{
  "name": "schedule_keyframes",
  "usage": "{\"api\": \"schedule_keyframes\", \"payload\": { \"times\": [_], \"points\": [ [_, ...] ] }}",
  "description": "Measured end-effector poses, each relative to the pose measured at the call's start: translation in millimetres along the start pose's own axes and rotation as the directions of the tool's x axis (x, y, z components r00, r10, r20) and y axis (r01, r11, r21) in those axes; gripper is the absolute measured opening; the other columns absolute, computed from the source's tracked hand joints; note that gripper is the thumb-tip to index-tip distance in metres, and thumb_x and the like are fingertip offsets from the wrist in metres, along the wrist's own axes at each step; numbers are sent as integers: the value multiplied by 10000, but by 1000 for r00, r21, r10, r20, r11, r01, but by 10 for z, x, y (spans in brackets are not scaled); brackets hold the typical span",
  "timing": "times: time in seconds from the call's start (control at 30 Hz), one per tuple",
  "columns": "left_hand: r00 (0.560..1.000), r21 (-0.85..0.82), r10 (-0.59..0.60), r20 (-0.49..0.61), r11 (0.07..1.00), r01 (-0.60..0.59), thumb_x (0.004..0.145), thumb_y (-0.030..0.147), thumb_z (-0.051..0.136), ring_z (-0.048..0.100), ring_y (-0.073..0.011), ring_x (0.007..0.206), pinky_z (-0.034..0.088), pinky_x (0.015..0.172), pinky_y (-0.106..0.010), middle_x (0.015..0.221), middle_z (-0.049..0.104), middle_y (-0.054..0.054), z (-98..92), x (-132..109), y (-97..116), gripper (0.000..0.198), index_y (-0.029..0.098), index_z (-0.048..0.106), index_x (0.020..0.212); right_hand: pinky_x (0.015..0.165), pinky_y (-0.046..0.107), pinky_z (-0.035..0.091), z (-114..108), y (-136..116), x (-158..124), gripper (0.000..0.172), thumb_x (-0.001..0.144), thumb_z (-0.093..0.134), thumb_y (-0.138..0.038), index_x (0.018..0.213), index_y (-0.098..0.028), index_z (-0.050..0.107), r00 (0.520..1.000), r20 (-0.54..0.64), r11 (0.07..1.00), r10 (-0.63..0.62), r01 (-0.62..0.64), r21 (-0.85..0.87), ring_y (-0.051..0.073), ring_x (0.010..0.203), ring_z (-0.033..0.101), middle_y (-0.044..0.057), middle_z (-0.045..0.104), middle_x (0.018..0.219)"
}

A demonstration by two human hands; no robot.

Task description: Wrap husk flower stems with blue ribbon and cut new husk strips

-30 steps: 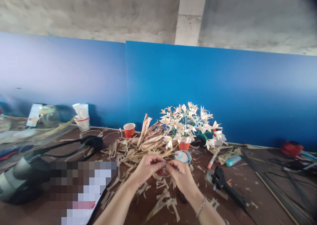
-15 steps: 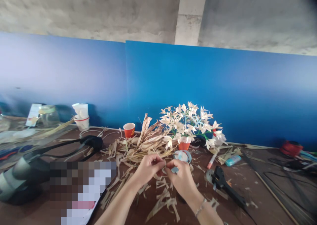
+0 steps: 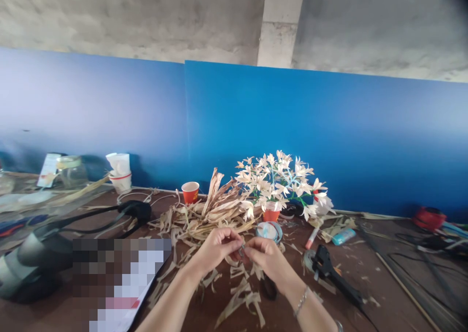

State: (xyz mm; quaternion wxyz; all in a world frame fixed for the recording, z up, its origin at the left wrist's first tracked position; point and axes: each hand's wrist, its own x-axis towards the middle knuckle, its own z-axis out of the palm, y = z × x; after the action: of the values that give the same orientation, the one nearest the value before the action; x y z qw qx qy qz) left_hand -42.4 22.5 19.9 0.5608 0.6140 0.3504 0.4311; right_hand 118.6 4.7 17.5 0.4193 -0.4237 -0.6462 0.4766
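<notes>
My left hand [image 3: 223,246] and my right hand [image 3: 265,256] meet over the middle of the table, fingertips almost touching. Both are closed in a pinch on a small greyish piece [image 3: 242,249], too small and too covered by fingers to name. Just behind them lie a pile of dried corn husks [image 3: 219,210] and a roll of pale blue tape [image 3: 268,231]. Beyond the tape, a red paper cup [image 3: 271,214] holds a bunch of cream-white husk-like flowers [image 3: 278,181] on green stems. A black handle-like thing [image 3: 269,288] lies partly under my right wrist.
On the right are a black glue gun [image 3: 334,276], a turquoise packet [image 3: 343,236] and cables. A red cup [image 3: 190,192] stands behind the husks. Leftward are a hair-dryer-like tool [image 3: 32,259], a jar [image 3: 71,171] and stacked white cups [image 3: 120,180]. Husk scraps litter the brown tabletop [image 3: 369,263].
The pale blue bit seen beside my right fingers is no longer visible there. My right hand has turned slightly and its wrist shifted right; the greyish piece between the fingertips shows more clearly.
</notes>
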Motion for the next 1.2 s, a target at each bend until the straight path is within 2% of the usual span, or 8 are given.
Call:
{"api": "schedule_keyframes", "payload": {
  "times": [0.1,0.23,0.4,0.53,0.7,0.93,1.1,1.2],
  "points": [
    [999,18,15,-41,1000,-14,650,359,656,553,-125,482,439,501,-242,519,581,3,32,26,-23,255,115,585,664,674,272,382,41,-12,-33,62,700,572,-210,683,-181,624,967,-157,926,-203,138,-350,157,674,571,9,652,678],
    [996,0,-28,-85,1000,29,611,374,680,551,-118,466,435,485,-234,513,579,10,86,37,-16,284,108,604,676,758,316,301,87,-9,-68,149,716,543,-137,585,-197,580,860,-230,677,-456,167,-716,142,636,551,-19,621,604],
    [986,-172,-167,-30,972,159,560,350,724,569,-116,484,436,509,-229,544,619,2,99,28,-48,353,115,608,796,808,324,256,97,54,-71,173,736,515,-125,582,-192,552,756,-220,516,-617,178,-838,134,640,539,-26,581,570],
    [988,-124,-143,-61,983,135,566,364,716,567,-119,490,438,517,-229,511,611,0,79,33,-62,296,111,605,673,816,324,245,101,77,-77,195,776,485,-147,599,-195,550,743,-185,455,-643,176,-873,133,651,539,-26,575,568],
    [992,-138,-110,-62,985,100,583,361,705,560,-109,488,433,515,-218,527,606,7,69,20,-20,278,120,595,664,779,325,274,106,17,-91,168,777,493,-167,637,-199,581,783,-243,609,-573,208,-765,140,641,538,-12,605,612],
    [999,-79,-40,-1,996,40,621,318,687,575,-126,499,456,534,-245,526,610,-1,-18,-10,41,230,122,572,657,518,246,346,84,-10,-22,216,754,534,-308,604,-174,613,986,-116,980,-119,98,-171,131,534,490,5,598,570],
    [999,-24,-40,35,999,41,635,304,681,563,-112,498,447,536,-229,540,617,0,-44,-27,54,204,120,601,671,495,216,328,29,22,0,248,709,595,-355,610,-130,621,995,70,979,69,-81,186,90,484,464,3,580,540],
    [998,-30,-36,50,999,38,641,325,672,552,-111,489,444,528,-230,535,610,0,-39,-17,17,218,122,596,665,500,216,343,21,12,-4,230,709,583,-341,632,-128,620,988,102,970,116,-135,201,94,481,482,3,586,539]
  ]
}}
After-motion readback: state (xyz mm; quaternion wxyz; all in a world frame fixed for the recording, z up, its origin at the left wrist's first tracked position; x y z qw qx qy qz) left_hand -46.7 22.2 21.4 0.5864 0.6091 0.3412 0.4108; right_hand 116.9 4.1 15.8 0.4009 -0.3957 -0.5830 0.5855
